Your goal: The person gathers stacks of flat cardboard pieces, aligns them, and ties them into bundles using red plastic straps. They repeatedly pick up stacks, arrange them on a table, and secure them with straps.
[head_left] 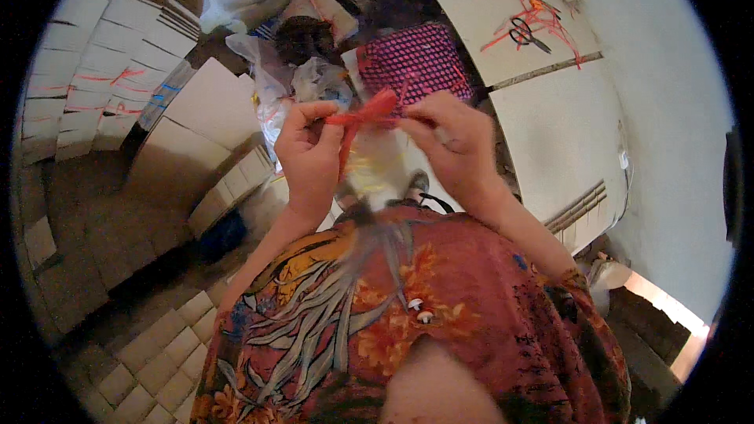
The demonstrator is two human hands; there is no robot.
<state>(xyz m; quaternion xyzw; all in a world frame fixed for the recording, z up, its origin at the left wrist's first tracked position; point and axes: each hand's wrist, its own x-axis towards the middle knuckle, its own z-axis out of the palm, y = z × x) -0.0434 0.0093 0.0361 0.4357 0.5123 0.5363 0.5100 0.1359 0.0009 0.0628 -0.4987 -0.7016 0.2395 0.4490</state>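
Note:
A red plastic strip point(372, 111) stretches between my two hands in front of my body, with one end hanging down and a loop or knot blurred at its middle. My left hand point(308, 161) pinches its left side between thumb and fingers. On the other side, my right hand point(459, 148) has its thumb and forefinger closed on the strip's right part. Up on the pale surface to the right lie a pair of black-handled scissors point(521, 31) and several loose red strips point(542, 9).
Tall stacks of pale card pieces point(78, 71), some tied with red strips, stand at the left. Beyond my hands are a pink-and-black patterned cushion point(412, 59) and clear plastic bags point(320, 81). A pale tabletop point(550, 141) runs along the right, with stacked card strips point(577, 208) on it.

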